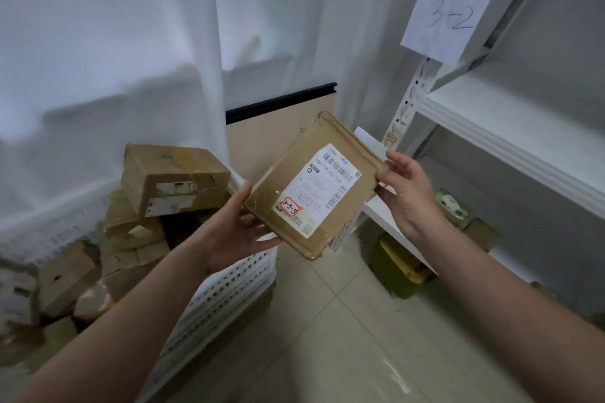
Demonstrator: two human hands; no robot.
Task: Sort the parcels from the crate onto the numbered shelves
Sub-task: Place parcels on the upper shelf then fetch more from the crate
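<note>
Arms outstretched; left hand [235, 229] and right hand [409, 196] around opposite parcel [288, 180] edges.

The left forearm [131, 321] and right forearm [497, 288] are bare as far as I can see; left hand [234, 234] and right hand [409, 196] bare too.

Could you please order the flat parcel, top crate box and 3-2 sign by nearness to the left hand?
1. flat parcel, held by the left hand.
2. top crate box, to its left.
3. 3-2 sign, upper right.

The paper sign [448, 16] on the shelf post reads "3-2"; the parcel [314, 185] bears handwritten "3-3-5".
</note>
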